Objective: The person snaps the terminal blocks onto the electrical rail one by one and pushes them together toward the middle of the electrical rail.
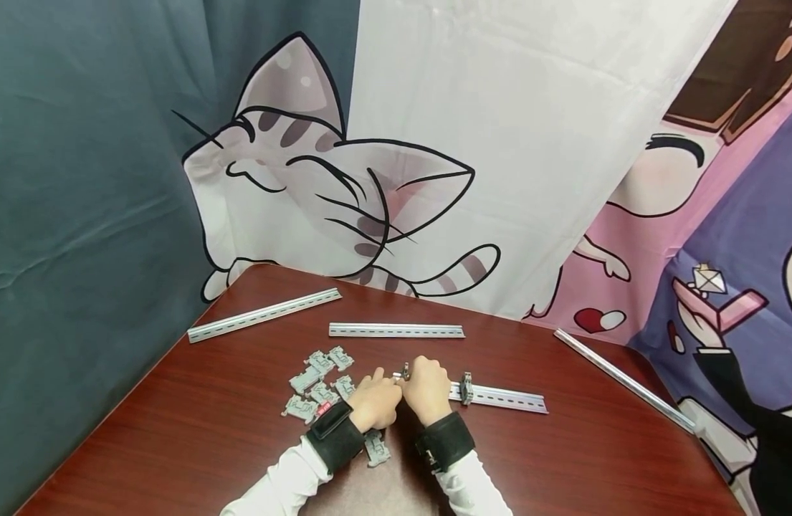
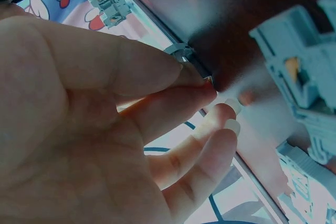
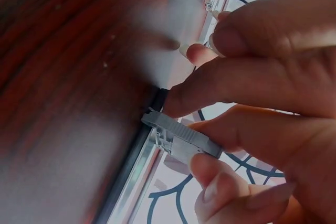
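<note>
— Two hands meet at the near end of the DIN rail (image 1: 499, 396), around 6 o'clock on the table (image 1: 176, 430). What is each doing?

— The right hand (image 1: 426, 388) pinches a grey terminal block (image 3: 181, 139) between thumb and fingertips, right at the rail's edge. The left hand (image 1: 375, 403) has thumb and forefinger closed on the rail's end, steadying it.

— What could go wrong?

— I judge the block could go on crooked, one foot hooked and the other riding the lip, since the rail lies loose on smooth wood and may skid. A finger could also get nipped.

— Anything nearby?

— One block (image 1: 466, 388) already sits on that rail toward 3 o'clock. Loose blocks (image 1: 318, 383) lie at 9 o'clock, three more rails (image 1: 396, 330) toward 12 and 2.

— Any writing?

— None legible; only cartoon cat (image 1: 331, 179) drapes behind.
</note>
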